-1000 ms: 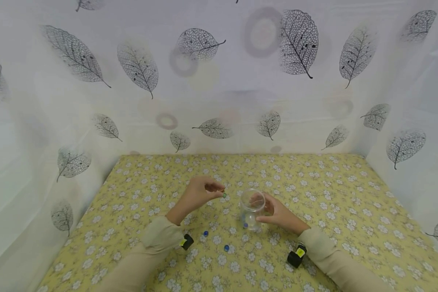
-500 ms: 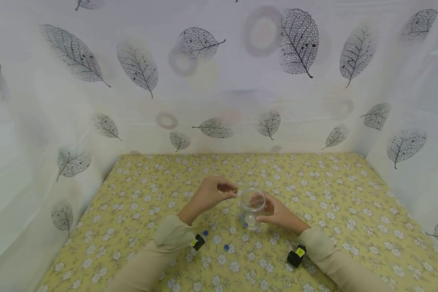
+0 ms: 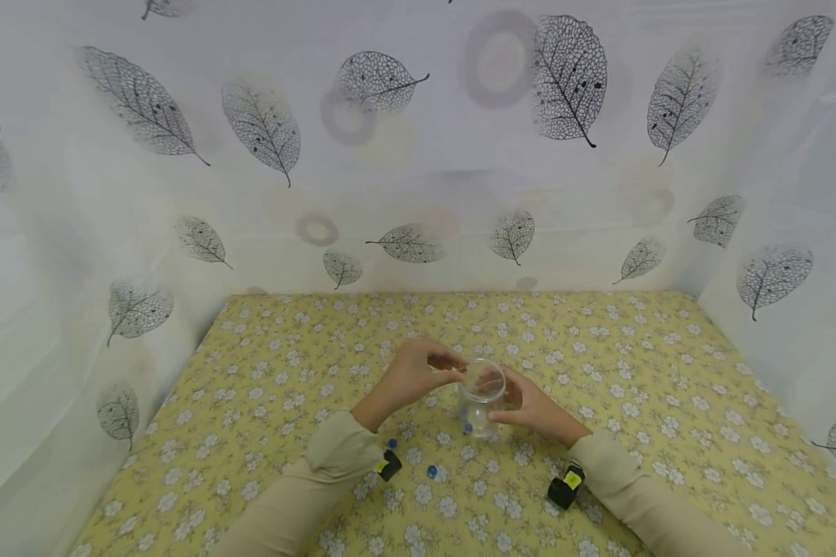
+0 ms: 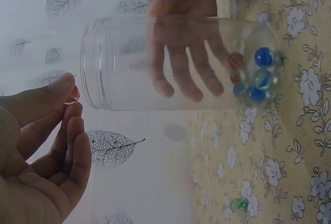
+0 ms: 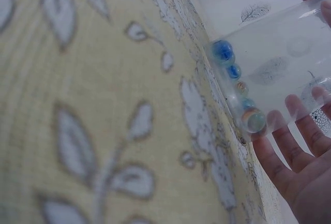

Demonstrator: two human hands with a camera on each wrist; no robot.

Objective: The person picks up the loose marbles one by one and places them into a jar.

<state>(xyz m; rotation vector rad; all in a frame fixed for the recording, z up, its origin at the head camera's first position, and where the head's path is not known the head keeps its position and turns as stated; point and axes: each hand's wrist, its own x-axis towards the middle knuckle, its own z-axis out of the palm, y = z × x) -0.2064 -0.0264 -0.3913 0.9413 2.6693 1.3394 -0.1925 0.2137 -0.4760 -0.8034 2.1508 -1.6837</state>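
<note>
My left hand (image 3: 416, 373) pinches a red marble (image 4: 72, 96) between thumb and fingertips, right beside the mouth of a clear plastic jar (image 3: 479, 398). The jar stands upright on the cloth. My right hand (image 3: 532, 406) holds it from the right side, with the thumb in front and the fingers spread round the back wall. Several marbles lie at the jar's bottom, among them a blue marble (image 4: 264, 57) and a reddish-brown marble (image 4: 236, 60). In the head view the red marble is too small to make out clearly.
Two blue marbles, a nearer one (image 3: 432, 471) and a farther one (image 3: 392, 443), lie on the yellow floral cloth (image 3: 585, 340) by my left wrist. A green marble (image 4: 238, 205) sits on the cloth as well. Leaf-printed white curtains (image 3: 418, 193) enclose the table's back and sides.
My left hand has moved right with the red marble, up to the jar's rim. The green marble, visible a second ago, is now hidden in the head view. My right hand and the jar stay put.
</note>
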